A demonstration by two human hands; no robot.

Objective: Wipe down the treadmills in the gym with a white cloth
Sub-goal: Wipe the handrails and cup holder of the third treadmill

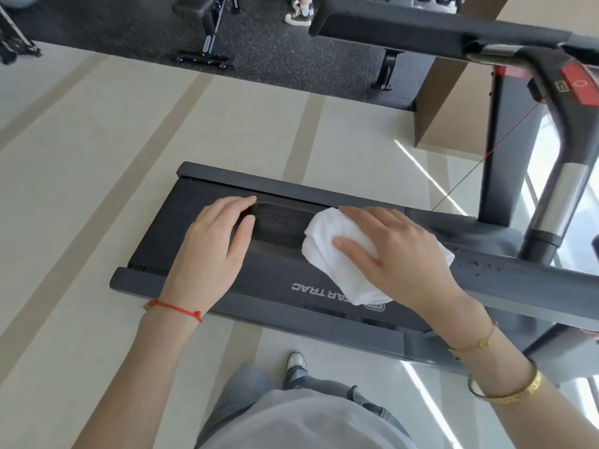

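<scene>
**Wiping the treadmill deck**

Gray shirt (291, 422) and jeans (311, 384) sit closest to me, with one shoe (296, 359) on the pale floor (81, 189) below.

My right hand (398, 251) lies flat on the white cloth (340, 254), fingers spread wide, pressing it down. The cloth is bunched up and sits on the near side of the treadmill (324, 296), partly on the dark belt (278, 225) and partly on the gray side rail (275, 277). My left hand (214, 241) is flat too, fingers straight, resting on the belt well apart from the cloth. It holds nothing.

I think the cloth is soft and light. It will fold and slide easily, so I should keep my palm on the middle of it, or it may bunch up more and slip out. The treadmill is big, hard and heavy and should not budge, but the belt could roll a little under a push.

The back end of the deck (152, 254) is close to my left hand, so wiping that way runs out of room soon. Toward the right the deck goes on a long way, but the upright post (505, 147) and handlebar (421, 30) stand there. A thin red cord (486, 157) hangs from the red safety key (580, 85) too, and I should not snag it.
</scene>
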